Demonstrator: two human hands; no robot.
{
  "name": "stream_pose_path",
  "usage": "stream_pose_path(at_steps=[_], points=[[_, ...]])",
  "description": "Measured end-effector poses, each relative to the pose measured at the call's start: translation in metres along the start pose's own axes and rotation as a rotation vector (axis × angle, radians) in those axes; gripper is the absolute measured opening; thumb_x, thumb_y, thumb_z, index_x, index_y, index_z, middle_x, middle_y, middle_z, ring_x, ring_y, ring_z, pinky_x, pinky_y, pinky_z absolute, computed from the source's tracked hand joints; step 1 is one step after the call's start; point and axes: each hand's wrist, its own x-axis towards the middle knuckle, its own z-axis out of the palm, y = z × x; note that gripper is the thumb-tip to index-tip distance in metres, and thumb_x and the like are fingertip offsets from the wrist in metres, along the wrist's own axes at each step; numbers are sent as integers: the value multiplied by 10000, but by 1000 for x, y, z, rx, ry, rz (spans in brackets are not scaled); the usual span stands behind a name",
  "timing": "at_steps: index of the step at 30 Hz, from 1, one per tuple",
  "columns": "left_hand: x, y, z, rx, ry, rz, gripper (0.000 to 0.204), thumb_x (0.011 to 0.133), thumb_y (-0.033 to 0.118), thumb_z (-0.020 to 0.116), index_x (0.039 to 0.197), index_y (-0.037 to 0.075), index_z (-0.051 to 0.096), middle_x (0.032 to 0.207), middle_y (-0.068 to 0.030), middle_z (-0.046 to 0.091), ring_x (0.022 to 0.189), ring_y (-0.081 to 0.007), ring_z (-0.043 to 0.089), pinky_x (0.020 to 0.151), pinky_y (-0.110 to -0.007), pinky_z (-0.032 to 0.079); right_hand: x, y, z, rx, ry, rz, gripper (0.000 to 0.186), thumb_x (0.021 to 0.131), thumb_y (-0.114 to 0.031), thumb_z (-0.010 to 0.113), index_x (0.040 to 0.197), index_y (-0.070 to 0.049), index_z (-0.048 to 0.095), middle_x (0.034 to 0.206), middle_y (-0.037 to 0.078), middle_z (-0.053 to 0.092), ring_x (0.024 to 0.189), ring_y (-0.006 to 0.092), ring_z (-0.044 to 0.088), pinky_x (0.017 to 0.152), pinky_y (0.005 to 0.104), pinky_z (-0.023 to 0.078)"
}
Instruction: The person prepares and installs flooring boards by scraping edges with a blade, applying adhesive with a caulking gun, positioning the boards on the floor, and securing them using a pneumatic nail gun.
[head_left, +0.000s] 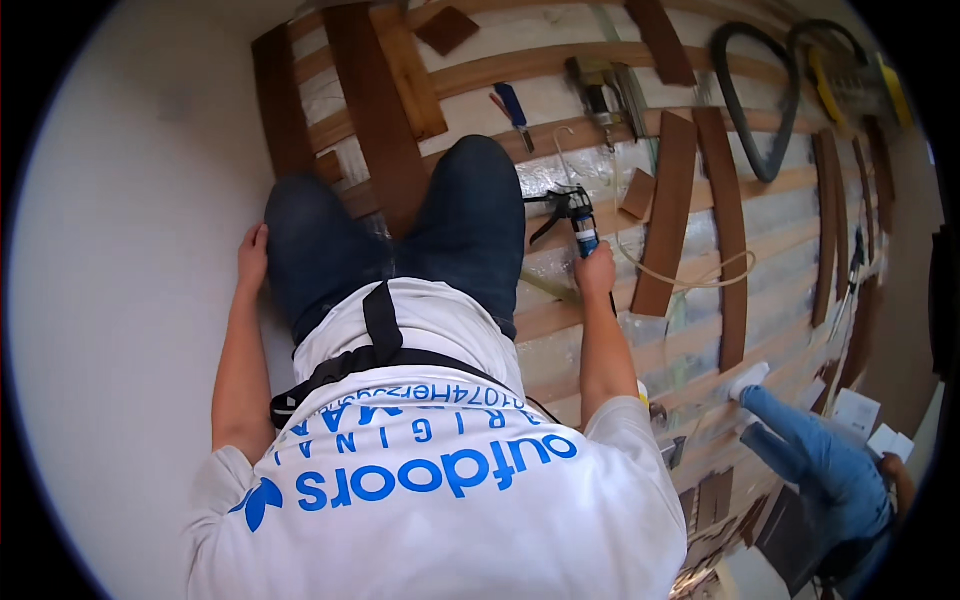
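My right hand (595, 268) is closed around a caulking gun (572, 205) with a blue cartridge. The gun's black handle and trigger point away from me, above the wooden battens to the right of my knee. My left hand (253, 256) is beside my left thigh, next to the white wall, with nothing visible in it; its fingers look loosely extended, though partly hidden. Brown floorboards (377, 120) lie across the battens beyond my knees. A blue-handled tool (513, 103) rests on a batten ahead of me.
Pale wooden battens (560, 60) span the floor over plastic sheeting. A power tool (598, 98), cut brown planks (668, 215), a pale cord (690, 284) and a black hose (775, 150) lie at right. Another person in jeans (815, 455) is at lower right. A white wall (120, 300) bounds my left.
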Motion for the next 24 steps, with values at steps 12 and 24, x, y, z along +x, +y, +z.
stream_pose_path(at_steps=[12, 24], points=[[43, 5, 6, -123, -104, -65, 581, 1083, 406, 529, 1446, -47, 558, 1447, -193, 609, 1329, -290, 574, 1128, -370, 427, -30, 108, -50, -66, -57, -225, 338, 770, -206, 776, 1056, -79, 648, 1042, 207, 693, 1022, 434, 661, 868, 529, 538], [58, 16, 14, -77, -387, -48, 496, 1095, 409, 493, 1357, 8, 621, 1326, -135, 669, 1187, -246, 639, 1004, -350, 501, -34, 113, -19, -232, 274, -306, 145, 914, -160, 545, 1006, -149, 658, 941, 71, 686, 967, 308, 677, 882, 463, 464]])
